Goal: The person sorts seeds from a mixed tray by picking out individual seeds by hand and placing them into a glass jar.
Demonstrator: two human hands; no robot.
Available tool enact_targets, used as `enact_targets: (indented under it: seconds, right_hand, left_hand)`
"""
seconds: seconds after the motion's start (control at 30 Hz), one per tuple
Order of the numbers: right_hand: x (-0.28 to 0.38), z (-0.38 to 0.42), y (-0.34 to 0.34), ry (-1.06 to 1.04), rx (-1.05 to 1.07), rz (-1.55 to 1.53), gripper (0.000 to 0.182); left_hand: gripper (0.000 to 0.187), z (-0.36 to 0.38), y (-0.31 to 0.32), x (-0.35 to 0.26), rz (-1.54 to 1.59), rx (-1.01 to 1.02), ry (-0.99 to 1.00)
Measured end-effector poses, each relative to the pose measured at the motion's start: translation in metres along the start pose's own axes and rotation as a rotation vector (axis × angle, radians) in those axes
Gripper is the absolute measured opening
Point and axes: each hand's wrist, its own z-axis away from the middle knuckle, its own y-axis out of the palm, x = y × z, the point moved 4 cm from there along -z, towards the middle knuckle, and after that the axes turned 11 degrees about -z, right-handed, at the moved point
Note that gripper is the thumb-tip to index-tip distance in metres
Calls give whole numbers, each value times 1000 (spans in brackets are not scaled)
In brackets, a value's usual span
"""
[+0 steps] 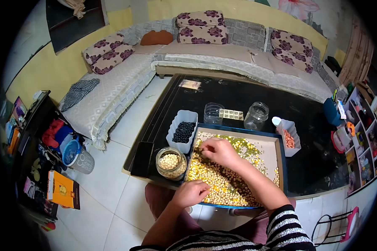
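Observation:
A shallow tray (281,167) holds a mix of pale round beans (226,193), yellow kernels and green beans. Over the tray's upper left part is my right hand (218,151), its fingers curled down at the beans; whatever they pinch is too small to make out. My left hand (191,193) rests at the tray's lower left edge with bent fingers, their grip unclear. Just left of the tray stands a glass jar (171,164) with pale beans in it. Behind that jar, a translucent container (182,131) holds black beans.
Beyond the tray stand two clear jars (256,116) (213,113). A container of reddish nuts (289,139) is at its right. A black phone-like object (142,159) lies at the table's left edge. A compartmented organizer (364,138) stands far right.

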Motion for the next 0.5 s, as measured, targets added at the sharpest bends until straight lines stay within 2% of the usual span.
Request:
enact_targets:
  seconds: [0.13, 0.27, 0.43, 0.5]
  right_hand:
    - [-67, 34, -7, 191, 64, 88, 15]
    - [-87, 55, 1, 217, 87, 124, 18]
    - [-91, 56, 12, 183, 98, 188, 21]
    - [-91, 55, 15, 95, 140, 237, 19]
  left_hand:
    - [12, -1, -1, 0, -9, 11, -5]
    - [13, -1, 0, 1, -27, 30, -24]
    - [13, -1, -1, 0, -29, 31, -22]
    - [13, -2, -1, 0, -27, 33, -25]
